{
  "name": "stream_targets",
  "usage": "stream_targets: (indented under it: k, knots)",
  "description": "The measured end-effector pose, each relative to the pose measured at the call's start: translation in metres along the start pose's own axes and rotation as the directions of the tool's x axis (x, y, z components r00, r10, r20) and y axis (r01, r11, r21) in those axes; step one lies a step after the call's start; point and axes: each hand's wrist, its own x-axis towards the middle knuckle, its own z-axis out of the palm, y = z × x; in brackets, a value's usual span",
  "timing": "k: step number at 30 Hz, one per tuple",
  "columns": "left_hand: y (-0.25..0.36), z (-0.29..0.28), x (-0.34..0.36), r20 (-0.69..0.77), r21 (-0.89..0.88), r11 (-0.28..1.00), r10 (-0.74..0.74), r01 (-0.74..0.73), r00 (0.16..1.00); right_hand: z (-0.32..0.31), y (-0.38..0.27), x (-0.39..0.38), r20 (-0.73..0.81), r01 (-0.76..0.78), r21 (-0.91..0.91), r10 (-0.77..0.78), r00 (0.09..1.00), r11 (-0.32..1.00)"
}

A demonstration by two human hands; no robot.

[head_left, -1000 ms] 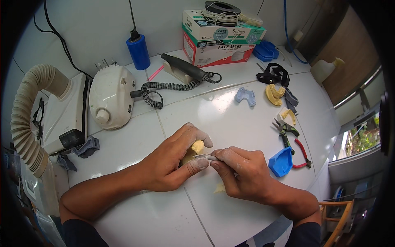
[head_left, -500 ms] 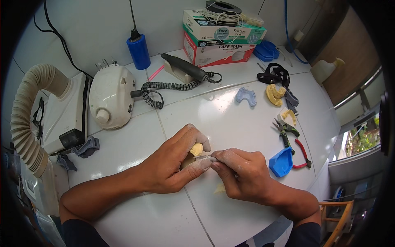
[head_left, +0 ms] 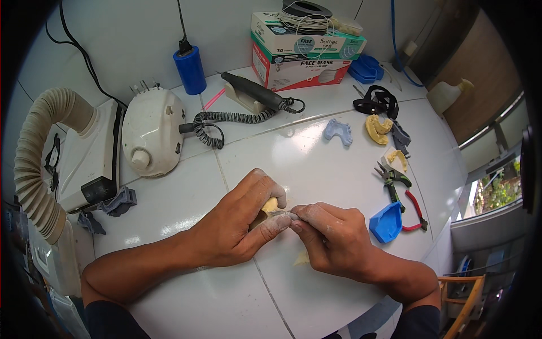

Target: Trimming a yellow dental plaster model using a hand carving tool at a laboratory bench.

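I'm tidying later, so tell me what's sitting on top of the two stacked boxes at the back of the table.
On the stacked boxes sits a coil of thin pale wire with a dark round object on it. Whatever lies beneath the coil is covered.

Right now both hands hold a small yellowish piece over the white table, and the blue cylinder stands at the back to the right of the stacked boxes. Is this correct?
Not quite. In the head view the blue cylinder stands to the left of the stacked boxes, not to their right. The rest holds: the left hand and the right hand hold the small yellowish piece over the white table.
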Motion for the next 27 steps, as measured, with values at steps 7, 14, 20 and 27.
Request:
stream_targets:
  k: [7,14,20,27]
  knots:
    - [0.0011,0.0024,-0.0023,-0.038,-0.023,1.0,-0.014,0.013,0.999,-0.0001,-0.001,-0.0001,-0.003,-0.012,0.019,0.012,1.0,1.0]
    - [-0.004,0.0037,-0.0013,-0.05,0.016,0.998,0.056,-0.056,0.997,-0.0013,-0.0011,0.0002,0.019,-0.016,0.007,0.016,1.0,1.0]
    - [0.0021,0.0017,-0.0006,-0.024,-0.001,0.999,-0.043,0.043,0.999,0.0024,-0.0025,0.0004,-0.039,-0.023,0.019,0.023,0.999,1.0]
    - [-0.0004,0.0049,-0.002,-0.066,0.0,1.0,0.029,-0.029,0.997,-0.001,-0.0011,0.0003,0.011,-0.009,0.024,0.009,1.0,1.0]
